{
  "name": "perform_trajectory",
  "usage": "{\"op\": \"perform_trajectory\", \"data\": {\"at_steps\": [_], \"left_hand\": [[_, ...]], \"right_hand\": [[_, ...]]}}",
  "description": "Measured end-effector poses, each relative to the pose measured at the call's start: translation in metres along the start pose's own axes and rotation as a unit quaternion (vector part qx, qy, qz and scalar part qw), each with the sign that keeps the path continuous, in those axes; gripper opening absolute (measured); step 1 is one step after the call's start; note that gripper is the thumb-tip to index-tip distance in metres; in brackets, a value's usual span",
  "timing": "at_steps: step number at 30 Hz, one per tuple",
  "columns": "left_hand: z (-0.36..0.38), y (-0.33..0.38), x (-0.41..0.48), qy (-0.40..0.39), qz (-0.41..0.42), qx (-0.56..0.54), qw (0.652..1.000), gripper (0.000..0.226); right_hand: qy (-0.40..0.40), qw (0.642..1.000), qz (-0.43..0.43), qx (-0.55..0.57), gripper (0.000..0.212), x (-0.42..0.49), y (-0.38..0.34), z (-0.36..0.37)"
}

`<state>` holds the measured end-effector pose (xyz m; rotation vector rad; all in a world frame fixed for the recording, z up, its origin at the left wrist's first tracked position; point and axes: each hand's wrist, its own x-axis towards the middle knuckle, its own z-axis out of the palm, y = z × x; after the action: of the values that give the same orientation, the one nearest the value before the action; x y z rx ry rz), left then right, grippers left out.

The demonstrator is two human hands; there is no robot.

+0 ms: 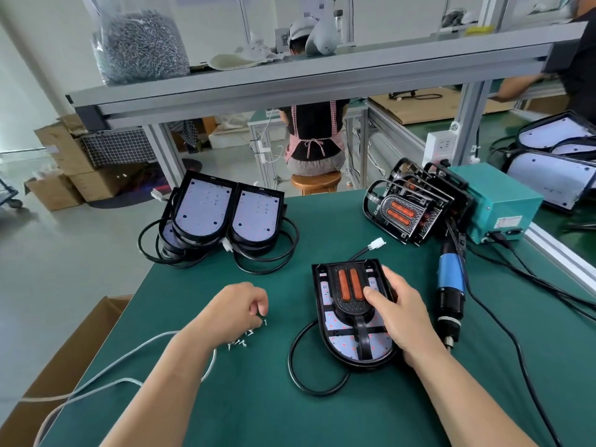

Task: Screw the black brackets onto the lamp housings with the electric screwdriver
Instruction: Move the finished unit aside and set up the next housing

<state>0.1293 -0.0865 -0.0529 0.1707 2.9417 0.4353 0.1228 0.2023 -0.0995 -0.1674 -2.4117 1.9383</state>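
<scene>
Fingers (393, 282) of right hand (400, 314) grip lamp housing (342, 345).

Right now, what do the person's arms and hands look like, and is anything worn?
Both forearms are bare as far as the picture shows; no sleeves are visible. The left hand and the right hand wear no gloves. I see no ring, watch or wristband.

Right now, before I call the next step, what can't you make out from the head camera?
Head view only:
- Whether the left hand pinches a screw: its curled fingers hide it.
- Count of loose screws: too small, partly under that hand.
- Right edge of the lamp housing and black bracket: covered by the right hand holding it.
- Seated screws: too small.
</scene>
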Motion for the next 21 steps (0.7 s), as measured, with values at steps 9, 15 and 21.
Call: {"op": "perform_trajectory", "data": {"at_steps": [9, 15, 21], "left_hand": [[-0.006, 0.008, 0.011, -0.057, 0.038, 0.08, 0.994, 0.014], [-0.012, 0.01, 0.004, -0.042, 0.028, 0.021, 0.999, 0.026], [-0.009, 0.013, -0.006, -0.107, 0.034, 0.018, 0.994, 0.019]], "right_hand": [[0.01, 1.0, 0.0, 0.003, 0.046, 0.002, 0.002, 0.002], [0.01, 1.0, 0.003, 0.004, 0.05, 0.003, 0.004, 0.001], [0.013, 1.0, -0.001, 0.008, 0.051, 0.004, 0.006, 0.001]]}}
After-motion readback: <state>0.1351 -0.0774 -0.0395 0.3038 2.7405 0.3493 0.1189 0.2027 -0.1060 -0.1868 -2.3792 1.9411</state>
